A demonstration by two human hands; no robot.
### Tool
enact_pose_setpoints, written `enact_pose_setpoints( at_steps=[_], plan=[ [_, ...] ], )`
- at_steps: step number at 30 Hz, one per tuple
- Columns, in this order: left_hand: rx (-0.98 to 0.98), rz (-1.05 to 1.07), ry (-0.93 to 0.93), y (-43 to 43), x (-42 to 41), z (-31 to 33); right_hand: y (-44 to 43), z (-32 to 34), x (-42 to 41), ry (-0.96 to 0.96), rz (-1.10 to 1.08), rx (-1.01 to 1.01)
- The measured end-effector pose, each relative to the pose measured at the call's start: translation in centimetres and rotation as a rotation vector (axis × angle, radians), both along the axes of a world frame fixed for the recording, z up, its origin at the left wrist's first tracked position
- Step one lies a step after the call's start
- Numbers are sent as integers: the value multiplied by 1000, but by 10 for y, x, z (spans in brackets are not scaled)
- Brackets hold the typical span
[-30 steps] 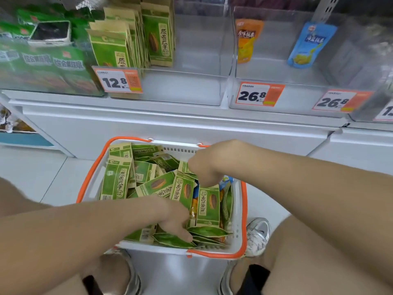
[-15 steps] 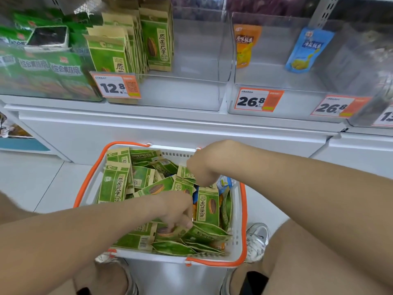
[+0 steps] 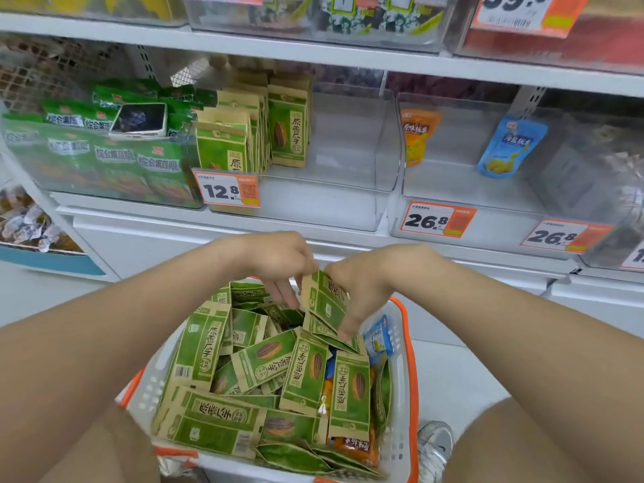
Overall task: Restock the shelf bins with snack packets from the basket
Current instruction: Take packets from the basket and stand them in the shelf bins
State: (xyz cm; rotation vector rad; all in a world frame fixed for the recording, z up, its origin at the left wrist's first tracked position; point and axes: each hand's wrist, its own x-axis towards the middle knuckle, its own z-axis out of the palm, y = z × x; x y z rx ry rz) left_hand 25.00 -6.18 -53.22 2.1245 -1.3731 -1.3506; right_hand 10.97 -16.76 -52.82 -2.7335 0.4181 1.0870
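A white basket with an orange rim [image 3: 404,395] sits on the floor between my knees, piled with green and tan snack packets [image 3: 271,364]. My right hand [image 3: 362,284] grips a few of these green packets [image 3: 327,301], held upright over the basket's far side. My left hand [image 3: 278,263] touches the same bundle from the left, fingers on its upper edge. The clear shelf bin [image 3: 334,183] behind the 12.8 price tag [image 3: 226,190] holds a row of the same green packets [image 3: 258,134] at its left; its right part is bare.
A bin of green bags [image 3: 104,158] with a phone [image 3: 139,120] on top stands at the left. To the right, two bins hold one orange pouch [image 3: 418,134] and one blue pouch [image 3: 508,148]. A blue packet [image 3: 378,334] and orange packets lie in the basket. A shoe [image 3: 435,444] is beside it.
My left hand left the basket's near side and rose to join the right hand. The right hand lifted a bundle of green packets. The view tilted up toward the shelves.
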Motion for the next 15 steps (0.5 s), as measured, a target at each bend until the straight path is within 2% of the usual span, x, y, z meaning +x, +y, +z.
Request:
enact_pose_setpoints(
  at_steps=[5, 7, 11, 13, 15],
  plan=[
    [-89, 532, 295, -5, 6, 29, -4, 7, 13, -448, -160, 134],
    [-179, 616, 233, -6, 12, 34, -6, 7, 17, -596, -311, 262],
    [-518, 666, -76, -11, 15, 33, -4, 13, 24, -857, -607, 684],
    [-629, 675, -74, -10, 15, 30, -2, 18, 27, -953, -706, 804],
    [-679, 734, 45, -8, 14, 29, -1, 23, 27, -1005, -715, 854]
  ],
)
